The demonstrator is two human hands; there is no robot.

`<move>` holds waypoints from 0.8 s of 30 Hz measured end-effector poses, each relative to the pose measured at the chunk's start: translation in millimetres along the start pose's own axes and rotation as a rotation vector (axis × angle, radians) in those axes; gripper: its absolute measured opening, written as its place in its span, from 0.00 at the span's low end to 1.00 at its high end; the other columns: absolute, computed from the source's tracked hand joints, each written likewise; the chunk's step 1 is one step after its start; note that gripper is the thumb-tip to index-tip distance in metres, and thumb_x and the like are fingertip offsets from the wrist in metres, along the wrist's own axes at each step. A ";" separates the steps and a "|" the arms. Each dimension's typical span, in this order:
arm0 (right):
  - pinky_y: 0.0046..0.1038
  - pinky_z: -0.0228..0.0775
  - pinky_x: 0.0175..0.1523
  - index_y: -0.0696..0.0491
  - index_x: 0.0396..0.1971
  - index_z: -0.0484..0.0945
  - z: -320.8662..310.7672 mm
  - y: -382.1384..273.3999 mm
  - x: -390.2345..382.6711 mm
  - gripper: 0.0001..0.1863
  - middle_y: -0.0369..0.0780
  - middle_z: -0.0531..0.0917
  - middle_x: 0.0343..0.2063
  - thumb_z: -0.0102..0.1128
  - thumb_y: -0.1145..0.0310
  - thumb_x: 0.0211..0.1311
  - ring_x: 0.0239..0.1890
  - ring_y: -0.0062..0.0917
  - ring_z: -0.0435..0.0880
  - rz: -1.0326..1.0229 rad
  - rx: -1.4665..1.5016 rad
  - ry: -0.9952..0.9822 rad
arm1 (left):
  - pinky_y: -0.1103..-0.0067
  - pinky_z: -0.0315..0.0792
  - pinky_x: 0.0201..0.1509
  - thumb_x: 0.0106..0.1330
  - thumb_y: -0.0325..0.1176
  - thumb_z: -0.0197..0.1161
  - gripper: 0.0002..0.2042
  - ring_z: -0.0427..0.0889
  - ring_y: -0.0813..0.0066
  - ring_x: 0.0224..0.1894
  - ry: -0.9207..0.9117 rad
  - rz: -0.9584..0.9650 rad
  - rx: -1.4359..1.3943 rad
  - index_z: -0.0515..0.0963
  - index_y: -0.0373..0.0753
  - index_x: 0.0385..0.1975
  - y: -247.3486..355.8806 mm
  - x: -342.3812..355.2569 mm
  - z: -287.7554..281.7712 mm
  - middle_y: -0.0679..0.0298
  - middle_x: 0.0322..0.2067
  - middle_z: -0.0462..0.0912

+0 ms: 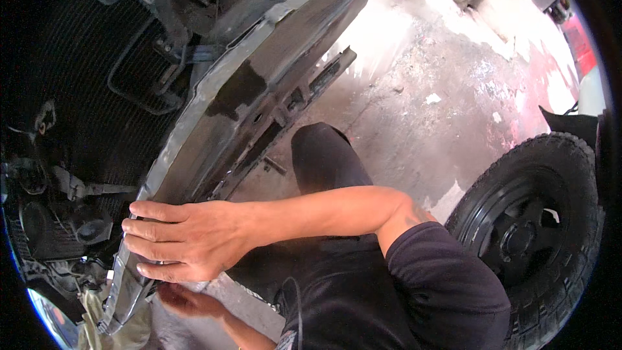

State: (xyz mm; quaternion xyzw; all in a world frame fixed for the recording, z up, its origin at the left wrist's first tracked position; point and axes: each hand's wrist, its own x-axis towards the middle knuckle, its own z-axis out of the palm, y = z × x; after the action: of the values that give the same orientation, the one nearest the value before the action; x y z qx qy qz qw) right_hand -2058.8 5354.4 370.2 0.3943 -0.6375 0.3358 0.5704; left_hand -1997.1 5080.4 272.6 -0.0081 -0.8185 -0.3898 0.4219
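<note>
Head view: dark sleeve (447, 285) of the person's own right arm sits closest to the lens, forearm running left across the frame. Right hand (184, 240) lies flat, fingers (152, 210) spread and extended, palm pressed on the lower end of the grey bumper beam (259, 84) – not curled around anything. Left hand (188, 301) sits just below it, mostly hidden under the beam's edge; can't tell whether it's gripping. Beam runs diagonally from lower left to top centre, across the front of the vehicle. Behind it, left: black radiator grid (78, 78) with brackets and hoses. Person's knee (321, 155) in dark trousers pokes out under the beam. Right side: black wheel with tyre (531, 233) on stained concrete floor (440, 110), well apart from the hands.
</note>
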 end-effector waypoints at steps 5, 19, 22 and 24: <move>0.53 0.71 0.63 0.62 0.44 0.81 -63.5 1.3 -18.3 0.16 0.56 0.79 0.50 0.62 0.69 0.58 0.57 0.51 0.78 0.067 0.065 0.014 | 0.59 0.62 0.71 0.72 0.45 0.63 0.28 0.69 0.52 0.66 0.094 0.662 0.434 0.69 0.32 0.64 94.5 85.7 -13.4 0.48 0.65 0.69; 0.34 0.69 0.63 0.60 0.76 0.35 -103.7 32.3 -241.2 0.54 0.51 0.69 0.66 0.57 0.43 0.70 0.65 0.34 0.71 1.851 0.565 0.544 | 0.47 0.57 0.67 0.46 0.59 0.76 0.43 0.74 0.45 0.57 -0.164 0.634 0.581 0.76 0.39 0.61 127.5 98.3 13.2 0.49 0.52 0.78; 0.32 0.69 0.63 0.60 0.76 0.29 -96.8 46.6 -219.8 0.57 0.50 0.64 0.69 0.57 0.42 0.70 0.68 0.33 0.67 1.904 0.688 0.651 | 0.46 0.57 0.67 0.47 0.61 0.75 0.43 0.74 0.44 0.57 -0.149 0.669 0.568 0.76 0.39 0.61 127.5 101.9 13.9 0.49 0.52 0.78; 0.37 0.69 0.64 0.57 0.75 0.25 -97.3 48.5 -207.7 0.57 0.47 0.59 0.71 0.57 0.43 0.71 0.70 0.34 0.63 1.898 0.765 0.690 | 0.46 0.56 0.68 0.49 0.65 0.72 0.43 0.74 0.44 0.58 -0.127 0.680 0.602 0.75 0.39 0.61 122.0 103.1 12.6 0.49 0.52 0.78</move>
State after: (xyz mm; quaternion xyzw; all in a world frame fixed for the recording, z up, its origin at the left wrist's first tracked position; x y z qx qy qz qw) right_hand -2048.8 5487.2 177.3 -0.2247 -0.3404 0.9107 0.0651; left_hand -2030.3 5140.9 417.2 -0.1770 -0.8705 0.0274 0.4584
